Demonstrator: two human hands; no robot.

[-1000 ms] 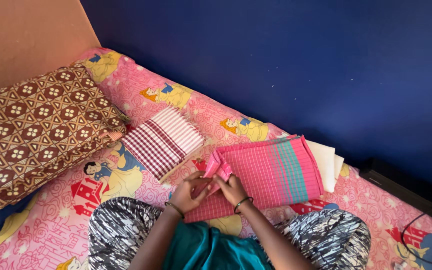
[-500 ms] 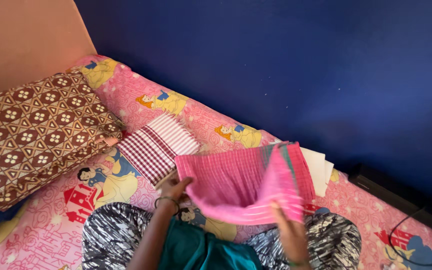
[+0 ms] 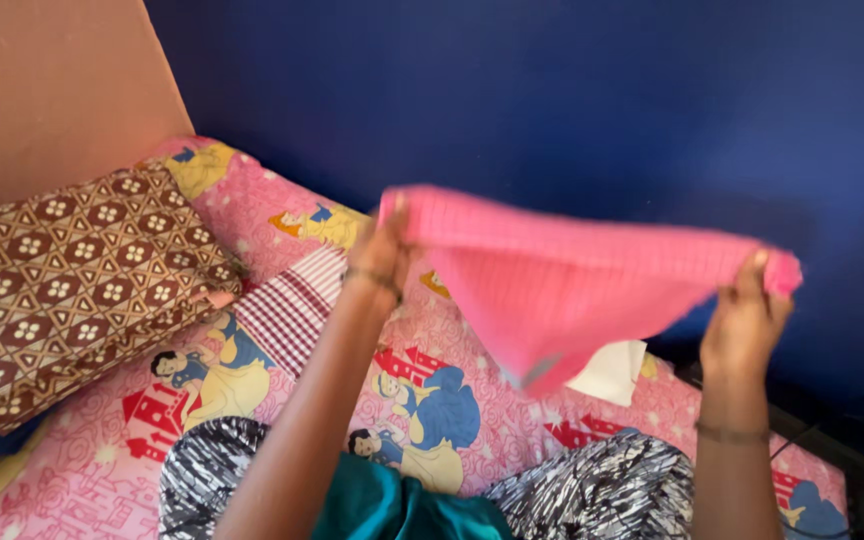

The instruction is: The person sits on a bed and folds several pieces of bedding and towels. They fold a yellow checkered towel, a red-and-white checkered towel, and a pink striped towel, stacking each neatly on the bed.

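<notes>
1. Pink cloth (image 3: pixel 562 285): centre of the frame, raised clear of the bed, stretched between your two hands, its middle sagging.
2. Brown patterned pillow (image 3: pixel 72 280): far left, on the pink cartoon-print bedsheet (image 3: pixel 252 215).
3. Maroon checked cloth (image 3: pixel 292 305): folded, left of centre.
4. Your left hand (image 3: pixel 387 245): pinching the cloth's left corner.
5. White folded cloth (image 3: pixel 612 370): lower centre-right.
6. Your right hand (image 3: pixel 747 320): gripping the right corner.
</notes>
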